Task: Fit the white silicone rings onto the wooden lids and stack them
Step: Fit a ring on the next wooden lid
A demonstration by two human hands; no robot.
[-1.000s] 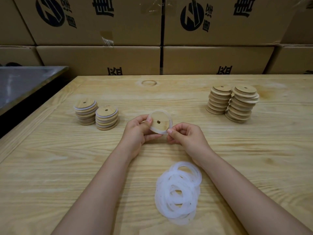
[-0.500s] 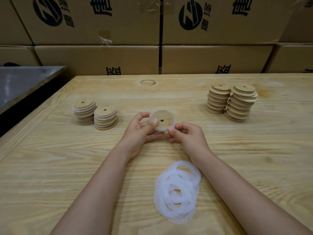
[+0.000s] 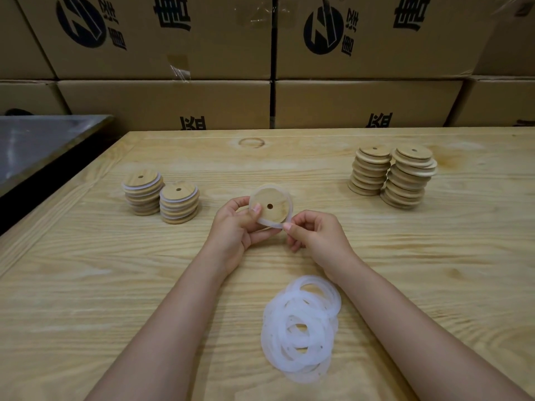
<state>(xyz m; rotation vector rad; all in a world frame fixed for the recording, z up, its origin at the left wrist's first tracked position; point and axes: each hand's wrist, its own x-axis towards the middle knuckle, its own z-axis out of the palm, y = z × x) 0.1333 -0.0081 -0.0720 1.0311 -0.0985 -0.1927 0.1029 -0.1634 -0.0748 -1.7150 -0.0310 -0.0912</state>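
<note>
On the counter (image 3: 86, 285), bare lids (image 3: 393, 178) stack right of the held lid (image 3: 273, 204), ringed lids (image 3: 162, 195) stack left of it, and loose silicone rings (image 3: 301, 328) lie nearer the person. The left hand (image 3: 234, 227) curls its fingers round the held lid, probably stiff and light. The right hand (image 3: 315, 235) pinches the ring (image 3: 267, 222), likely soft and stretchy, at its lower rim.

Left forearm (image 3: 162, 328): bare, enters at 7 o'clock and extends toward 1 o'clock. Right forearm (image 3: 405, 322): bare, enters at 5 o'clock and extends toward 11 o'clock. Both wrists are straight and converge near frame centre.

Left hand (image 3: 236, 227): palm turned inward, fingers curled behind the lid (image 3: 275, 204), left thumb (image 3: 256, 210) pressed on its face at 9 o'clock.

Right hand (image 3: 321, 238): fingers curled, right thumb (image 3: 289, 227) and forefinger pinching the ring (image 3: 270, 223) at the lid's 5 o'clock edge. The hands are just beside each other.
</note>
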